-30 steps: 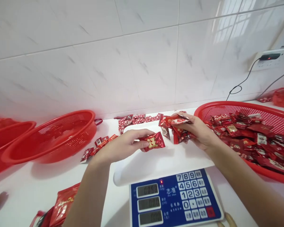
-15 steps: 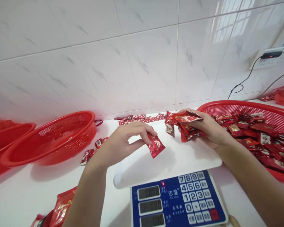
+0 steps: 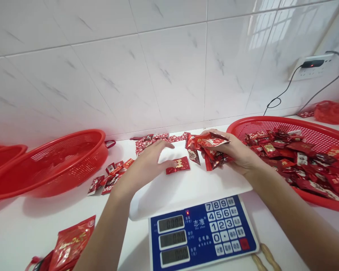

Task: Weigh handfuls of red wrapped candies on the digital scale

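My left hand (image 3: pixel 151 165) is open, thumb and fingers apart, above the white tray of the scale (image 3: pixel 158 197). Just by the thumb tip, a small red-and-gold wrapped packet (image 3: pixel 181 165) is over the tray; whether it rests there I cannot tell. A bunch of small red wrapped packets (image 3: pixel 211 145) is gripped in my right hand (image 3: pixel 235 152), over the tray's right part. The scale's blue panel (image 3: pixel 199 235) faces me, with three displays, a keypad and a lit red light.
At the right stands a red basket (image 3: pixel 271 120) heaped with red packets. Red baskets (image 3: pixel 101 150) stand at the left. Loose packets (image 3: pixel 111 177) lie beside and behind the tray. Larger red bags (image 3: pixel 73 241) lie front left, peanuts (image 3: pixel 267 256) front right. A cable runs to a wall socket (image 3: pixel 310 67).
My left hand has opened and let go of the small packet, which is now lower, by the thumb. My right hand still holds its bunch. The view has shifted slightly.
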`<state>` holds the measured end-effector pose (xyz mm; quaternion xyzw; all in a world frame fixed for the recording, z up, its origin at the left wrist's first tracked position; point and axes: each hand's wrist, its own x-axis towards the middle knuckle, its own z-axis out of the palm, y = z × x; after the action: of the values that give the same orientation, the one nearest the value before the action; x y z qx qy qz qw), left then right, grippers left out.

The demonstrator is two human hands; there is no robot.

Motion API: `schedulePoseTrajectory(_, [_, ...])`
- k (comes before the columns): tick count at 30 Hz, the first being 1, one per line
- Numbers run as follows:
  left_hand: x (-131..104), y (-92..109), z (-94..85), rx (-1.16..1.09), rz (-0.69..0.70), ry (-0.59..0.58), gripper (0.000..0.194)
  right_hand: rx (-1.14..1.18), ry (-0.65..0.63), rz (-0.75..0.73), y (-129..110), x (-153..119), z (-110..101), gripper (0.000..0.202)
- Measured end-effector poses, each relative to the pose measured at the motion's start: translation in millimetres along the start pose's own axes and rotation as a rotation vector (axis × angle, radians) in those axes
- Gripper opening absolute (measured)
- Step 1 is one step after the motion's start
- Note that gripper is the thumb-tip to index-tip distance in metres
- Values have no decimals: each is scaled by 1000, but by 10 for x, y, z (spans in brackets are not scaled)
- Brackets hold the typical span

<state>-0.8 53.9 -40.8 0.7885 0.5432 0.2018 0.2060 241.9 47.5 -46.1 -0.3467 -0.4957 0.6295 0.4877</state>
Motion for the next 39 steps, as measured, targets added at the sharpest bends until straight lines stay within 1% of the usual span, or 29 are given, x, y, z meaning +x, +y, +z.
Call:
schedulePoseTrajectory(1, [-8,43,19,-18,43,53,42,0,-15,12,10,-3,21,38])
schedulePoseTrajectory(2, [-16,90,39,-71,96,66,46,-4,-31,23,21,-8,44,40])
schedulePoseTrajectory(3, [-23,134,59,-163,148,36,47,-8,-49,30,31,-16,68,42])
schedulePoseTrajectory(5, [-27,194,90,-388,232,-76,37,-20,-74,33,46,-39,111,39])
schedulePoseTrajectory(6, [-24,205,94,-477,257,-93,30,-29,-79,29,49,-51,124,37])
schedulePoseTrajectory(7, [-21,202,87,-538,261,-66,25,-41,-80,21,48,-61,130,34])
schedulePoseTrajectory(9, [-19,170,38,-552,224,61,20,-70,-59,-6,41,-65,116,30])
schedulePoseTrajectory(11, [-27,129,-39,-480,151,158,19,-92,-11,-36,36,-47,76,27])
schedulePoseTrajectory(13, [-38,107,-106,-411,106,198,19,-91,35,-52,43,-17,28,27])
schedulePoseTrajectory(15, [-45,106,-133,-385,110,216,17,-78,62,-46,60,12,-8,27])
schedulePoseTrajectory(20, [-25,136,-59,-421,178,136,14,-81,70,-25,101,30,-27,26])
schedulePoseTrajectory(22, [-15,142,-23,-434,188,134,16,-80,61,-15,100,20,-18,30])
schedulePoseTrajectory(24, [-7,142,-4,-497,187,128,19,-79,46,3,89,11,-5,34])
schedulePoseTrajectory(27, [5,116,-6,-706,196,68,22,-76,39,26,66,6,15,32])
schedulePoseTrajectory(30, [24,49,-22,-947,324,-10,21,-76,43,37,59,9,25,30])
schedulePoseTrajectory(32, [33,3,-33,-1081,408,-39,24,-81,41,36,70,10,25,30])
schedulePoseTrajectory(34, [30,-27,-49,-1165,423,-37,27,-79,41,34,89,9,21,30])
schedulePoseTrajectory(36, [12,-41,-73,-1190,385,-1,32,-69,31,49,110,11,13,32])
schedulePoseTrajectory(39, [-26,-52,-120,-1100,306,69,42,-75,-3,90,134,25,-8,37])
